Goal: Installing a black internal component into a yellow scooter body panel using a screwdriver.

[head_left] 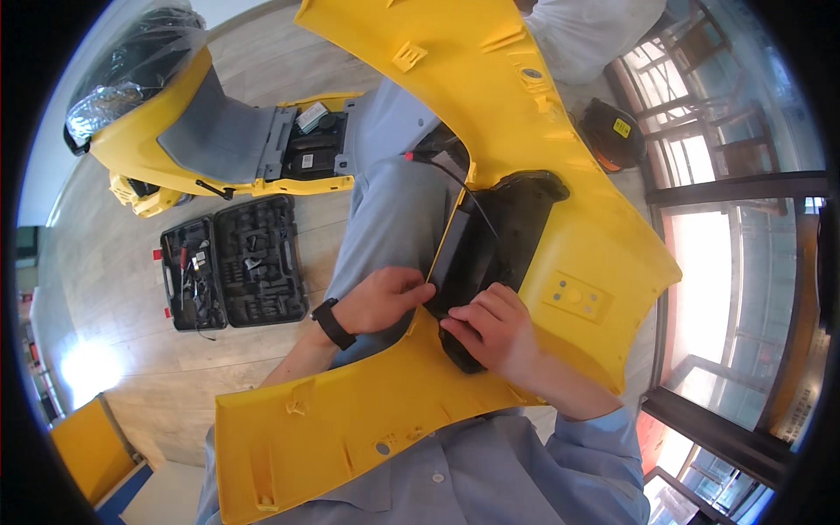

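A large curved yellow plastic panel [604,236] lies across my lap, inner side up, with clips and screw holes. A long black plastic box [503,236] is set in its middle. Out of the box runs a thin black cable [462,181] with a red tip. My left hand [382,299], wearing a black watch, has thumb and fingers closed at the panel's edge beside the box. At the box's near end my right hand [494,332] is closed in a pinch. Whatever is between its fingertips is too small to make out.
On the floor at left lies an opened black tool case [258,262] with several tools. Beyond it stands a yellow and grey scooter body [219,131] with a plastic-wrapped seat [131,66]. A black cap-like object [610,136] sits at right. Dark-framed glass [735,188] borders the right side.
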The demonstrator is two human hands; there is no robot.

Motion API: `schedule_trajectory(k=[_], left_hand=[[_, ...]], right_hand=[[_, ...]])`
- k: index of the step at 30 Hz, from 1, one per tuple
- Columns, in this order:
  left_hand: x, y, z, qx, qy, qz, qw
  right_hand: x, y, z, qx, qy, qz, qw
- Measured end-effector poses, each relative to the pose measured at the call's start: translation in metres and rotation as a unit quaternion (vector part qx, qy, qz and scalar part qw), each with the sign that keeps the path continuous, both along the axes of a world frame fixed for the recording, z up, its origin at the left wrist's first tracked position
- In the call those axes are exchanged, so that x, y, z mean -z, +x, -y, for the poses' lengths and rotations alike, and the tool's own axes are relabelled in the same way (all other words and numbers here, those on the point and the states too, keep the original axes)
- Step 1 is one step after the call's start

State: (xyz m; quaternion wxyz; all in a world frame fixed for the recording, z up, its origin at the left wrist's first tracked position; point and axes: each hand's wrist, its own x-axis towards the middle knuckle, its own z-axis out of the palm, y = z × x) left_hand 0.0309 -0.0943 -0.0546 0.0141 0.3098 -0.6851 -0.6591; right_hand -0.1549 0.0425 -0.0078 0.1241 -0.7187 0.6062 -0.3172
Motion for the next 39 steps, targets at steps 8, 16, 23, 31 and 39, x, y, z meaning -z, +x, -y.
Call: schedule_trajectory(k=[8, 16, 23, 31, 39], left_hand=[[-0.004, 0.0, 0.003, 0.028, 0.013, -0.007, 0.999], [-0.008, -0.001, 0.003, 0.006, 0.032, -0.009, 0.999], [-0.009, 0.001, 0.002, 0.007, 0.023, -0.013, 1.0], [-0.006, 0.002, 0.001, 0.004, -0.007, -0.032, 0.999], [0.0, 0.0, 0.004, 0.007, -0.017, -0.025, 1.0]], right_hand=[[0.002, 0.001, -0.004, 0.008, -0.006, -0.003, 1.0], [0.001, 0.002, -0.005, 0.0, -0.009, -0.015, 1.0], [0.0, 0.005, -0.006, 0.009, -0.004, -0.018, 1.0], [-0.005, 0.01, -0.008, -0.034, -0.014, -0.132, 0.991], [-0.011, 0.003, 0.004, -0.051, 0.018, -0.119, 0.991]])
